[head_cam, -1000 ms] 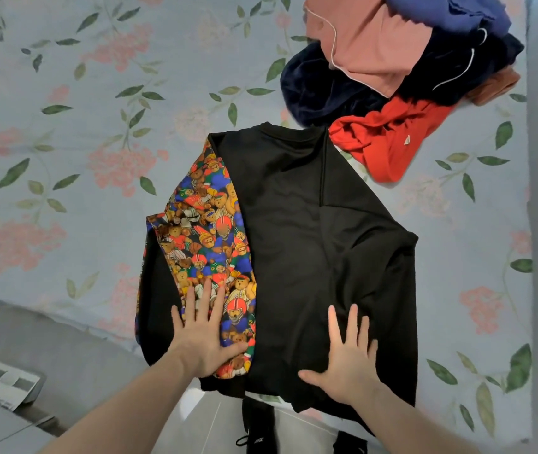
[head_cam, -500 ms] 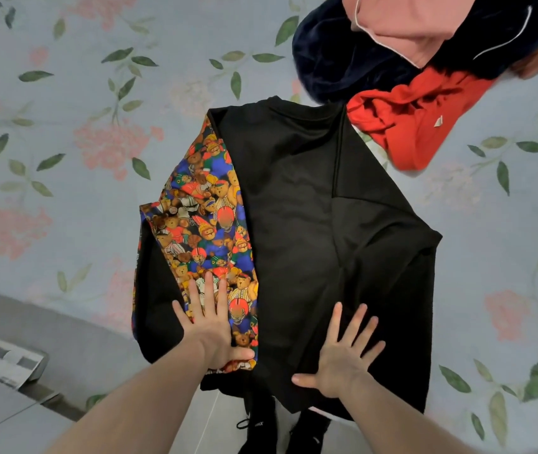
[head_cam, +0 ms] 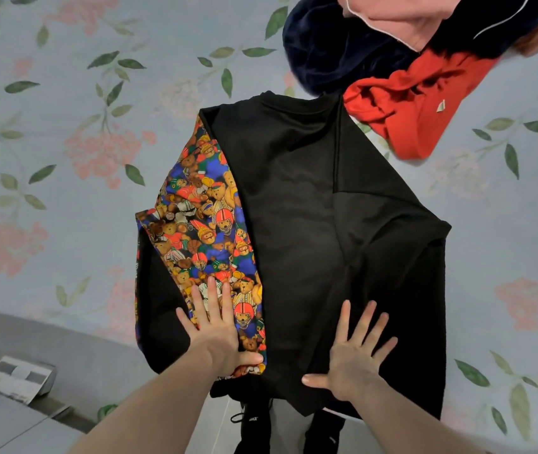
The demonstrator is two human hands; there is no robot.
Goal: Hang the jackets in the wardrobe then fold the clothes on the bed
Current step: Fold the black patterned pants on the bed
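A black garment (head_cam: 310, 231) lies spread flat on the bed, its near hem hanging over the bed's edge. Its left side is folded inward and shows a colourful teddy-bear print lining (head_cam: 202, 231). My left hand (head_cam: 220, 332) rests flat on the lower end of that printed panel, fingers straight. My right hand (head_cam: 354, 352) presses flat on the black fabric near the hem, fingers spread. A heap of other clothes sits at the top right: a red piece (head_cam: 405, 109), a navy piece (head_cam: 323, 50) and a pink piece (head_cam: 402, 18).
The bed is covered by a pale blue floral sheet (head_cam: 64, 142). Its near edge runs along the lower left, with grey floor below. A small white and grey box (head_cam: 20, 378) lies on the floor at the left. My black shoes (head_cam: 254, 427) show under the hem.
The view has shifted forward and down, so the heap of clothes sits higher in frame. Both hands stay flat on the garment and have slid slightly along it.
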